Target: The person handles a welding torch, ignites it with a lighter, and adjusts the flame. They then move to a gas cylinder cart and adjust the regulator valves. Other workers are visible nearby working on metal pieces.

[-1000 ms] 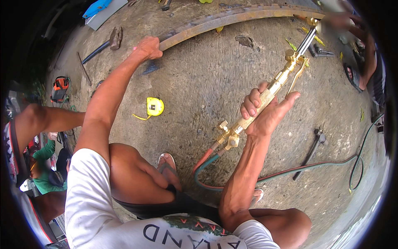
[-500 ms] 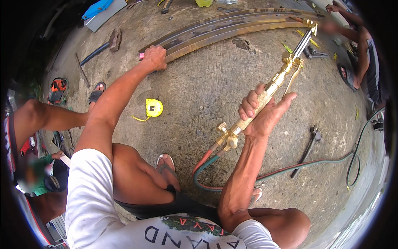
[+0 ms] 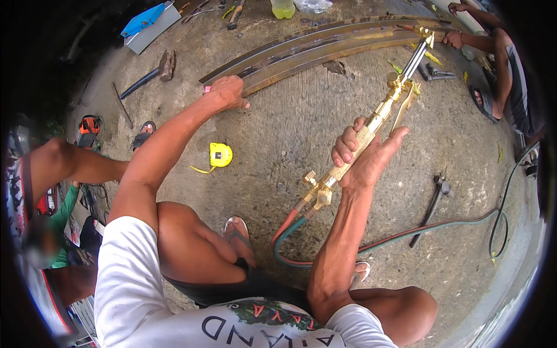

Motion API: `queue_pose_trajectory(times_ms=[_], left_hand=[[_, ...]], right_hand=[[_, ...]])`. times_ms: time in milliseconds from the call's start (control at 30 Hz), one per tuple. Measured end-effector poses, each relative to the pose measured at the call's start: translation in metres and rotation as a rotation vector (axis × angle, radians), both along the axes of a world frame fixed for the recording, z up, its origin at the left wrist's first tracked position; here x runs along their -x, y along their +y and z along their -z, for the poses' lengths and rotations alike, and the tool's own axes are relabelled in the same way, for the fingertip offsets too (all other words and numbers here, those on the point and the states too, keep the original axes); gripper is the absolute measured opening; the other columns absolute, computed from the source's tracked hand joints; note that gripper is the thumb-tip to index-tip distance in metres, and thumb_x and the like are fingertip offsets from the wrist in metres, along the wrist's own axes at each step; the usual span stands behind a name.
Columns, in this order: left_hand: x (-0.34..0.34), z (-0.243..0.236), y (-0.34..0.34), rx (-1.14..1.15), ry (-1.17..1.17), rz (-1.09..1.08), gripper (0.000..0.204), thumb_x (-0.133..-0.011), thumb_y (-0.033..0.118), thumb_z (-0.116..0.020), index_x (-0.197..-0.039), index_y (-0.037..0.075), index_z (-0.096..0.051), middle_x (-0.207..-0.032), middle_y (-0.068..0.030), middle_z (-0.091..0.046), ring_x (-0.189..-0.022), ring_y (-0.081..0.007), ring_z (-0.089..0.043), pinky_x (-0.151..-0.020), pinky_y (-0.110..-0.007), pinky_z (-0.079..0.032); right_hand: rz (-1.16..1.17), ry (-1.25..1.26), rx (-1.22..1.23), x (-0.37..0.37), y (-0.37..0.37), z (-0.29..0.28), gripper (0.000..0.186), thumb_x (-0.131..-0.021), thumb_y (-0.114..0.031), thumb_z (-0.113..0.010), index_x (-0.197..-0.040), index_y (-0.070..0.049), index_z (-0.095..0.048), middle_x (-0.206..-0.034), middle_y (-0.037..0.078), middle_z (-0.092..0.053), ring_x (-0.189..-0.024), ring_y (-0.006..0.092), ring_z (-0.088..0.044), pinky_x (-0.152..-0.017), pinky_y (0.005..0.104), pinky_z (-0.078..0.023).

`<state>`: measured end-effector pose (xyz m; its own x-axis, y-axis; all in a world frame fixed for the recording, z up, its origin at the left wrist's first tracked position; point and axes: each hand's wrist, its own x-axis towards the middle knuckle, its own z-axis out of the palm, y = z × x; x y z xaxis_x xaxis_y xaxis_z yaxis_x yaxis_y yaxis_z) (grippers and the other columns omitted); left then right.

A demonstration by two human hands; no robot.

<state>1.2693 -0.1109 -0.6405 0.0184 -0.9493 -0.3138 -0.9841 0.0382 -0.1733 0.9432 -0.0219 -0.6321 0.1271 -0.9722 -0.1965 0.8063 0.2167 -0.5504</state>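
Note:
My right hand (image 3: 371,153) is wrapped round the knurled grip of a brass cutting torch (image 3: 380,113), its thumb laid along the side near the lever. The torch slants up to the right, its head over the far right part of the steel bars. A red hose and a green hose (image 3: 290,233) run from its rear valves. My left hand (image 3: 227,93), knuckles up and fingers curled under, is at the near left end of long rusty steel bars (image 3: 313,56). A small pink object (image 3: 207,89) pokes out beside its fingers; most of it is hidden.
A yellow tape measure (image 3: 220,155) lies between my arms on concrete. One hammer (image 3: 166,66) lies at left, another (image 3: 441,187) at right near the hoses. A co-worker's hand (image 3: 454,39) is by the bars' far right end. Other people sit at left.
My left hand has drawn slightly back toward me, the pink object moving with it. The torch stays in my right hand. At left, a green-sleeved person's arm has shifted upward.

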Motion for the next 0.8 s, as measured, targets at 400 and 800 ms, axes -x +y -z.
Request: queue_pose_trajectory(times_ms=[400, 800], left_hand=[[0.175, -0.068, 0.119, -0.284, 0.875, 0.161, 0.045, -0.105, 0.041, -0.048, -0.109, -0.001, -0.065, -0.093, -0.0174, -0.067, -0.081, -0.0355, -0.064, -0.078, -0.045, -0.050], [0.183, -0.061, 0.131, -0.120, 0.918, 0.310, 0.036, -0.103, 0.033, -0.053, -0.110, -0.002, -0.059, -0.097, -0.0230, -0.065, -0.094, -0.0431, -0.064, -0.082, -0.049, -0.049]], right_hand=[[-0.011, -0.288, 0.080, 0.022, -0.019, 0.006, 0.090, -0.081, -0.094, -0.023, -0.088, -0.010, -0.054, -0.055, 0.000, -0.041, -0.038, 0.0109, -0.037, -0.034, 0.0262, -0.035], [-0.036, -0.451, 0.134, 0.031, -0.024, 0.013, 0.089, -0.083, -0.092, -0.023, -0.087, -0.009, -0.055, -0.055, -0.001, -0.040, -0.038, 0.0097, -0.036, -0.033, 0.0248, -0.034]])
